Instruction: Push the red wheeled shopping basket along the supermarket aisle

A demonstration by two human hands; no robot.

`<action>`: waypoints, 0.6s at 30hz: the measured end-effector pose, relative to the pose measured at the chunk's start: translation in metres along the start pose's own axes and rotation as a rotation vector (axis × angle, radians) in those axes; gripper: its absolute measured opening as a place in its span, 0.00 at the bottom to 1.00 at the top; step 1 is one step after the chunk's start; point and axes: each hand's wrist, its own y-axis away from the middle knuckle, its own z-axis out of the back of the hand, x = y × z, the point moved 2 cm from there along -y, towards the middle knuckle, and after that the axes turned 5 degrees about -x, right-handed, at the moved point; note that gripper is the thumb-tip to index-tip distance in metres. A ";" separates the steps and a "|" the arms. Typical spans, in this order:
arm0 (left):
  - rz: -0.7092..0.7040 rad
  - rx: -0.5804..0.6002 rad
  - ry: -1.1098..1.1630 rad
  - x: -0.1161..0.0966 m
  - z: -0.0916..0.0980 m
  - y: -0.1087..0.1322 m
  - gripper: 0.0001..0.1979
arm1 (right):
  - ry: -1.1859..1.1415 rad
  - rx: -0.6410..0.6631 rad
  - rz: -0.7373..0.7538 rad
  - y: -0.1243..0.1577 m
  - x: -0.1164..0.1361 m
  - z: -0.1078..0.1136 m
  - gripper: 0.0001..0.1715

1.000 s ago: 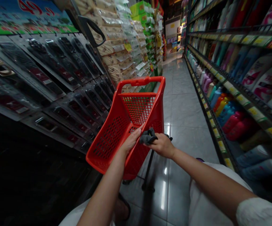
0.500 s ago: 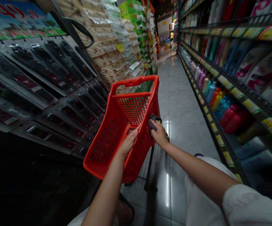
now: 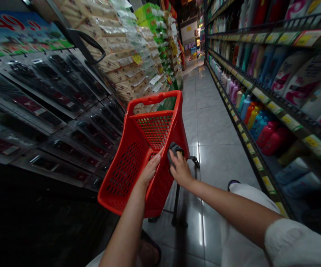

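A red plastic shopping cart (image 3: 138, 181) stands tilted in view before me, its basket with nothing visible inside. Wrapped over the near side rim of the basket is my left hand (image 3: 150, 168), closed on the edge with some fingers hidden behind the wall. My right hand (image 3: 181, 168) presses a dark grey cloth (image 3: 174, 152) against the outer face of that same side wall. Its fingers are bent round the bunched cloth. The cart's handle (image 3: 154, 98) is at the far end, with neither hand on it.
Shelves of bottles (image 3: 270, 137) run along the right. Hanging packaged goods (image 3: 60, 96) line the left, with stacked beige packs (image 3: 115, 48) beyond. A grey tiled floor (image 3: 218, 126) stretches down the aisle. Dark cart legs (image 3: 177, 204) reach the floor near my feet.
My right hand has slid the cloth along the outer side wall, toward me and slightly left. My left hand keeps its hold on the rim. The view has shifted slightly.
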 end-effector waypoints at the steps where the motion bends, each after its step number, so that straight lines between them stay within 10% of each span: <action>1: -0.005 -0.007 -0.005 0.000 0.001 0.000 0.36 | -0.023 0.010 0.024 0.011 0.004 -0.006 0.45; 18: 0.020 -0.018 -0.062 0.001 0.006 -0.003 0.39 | -0.054 -0.170 -0.258 -0.005 -0.061 -0.045 0.46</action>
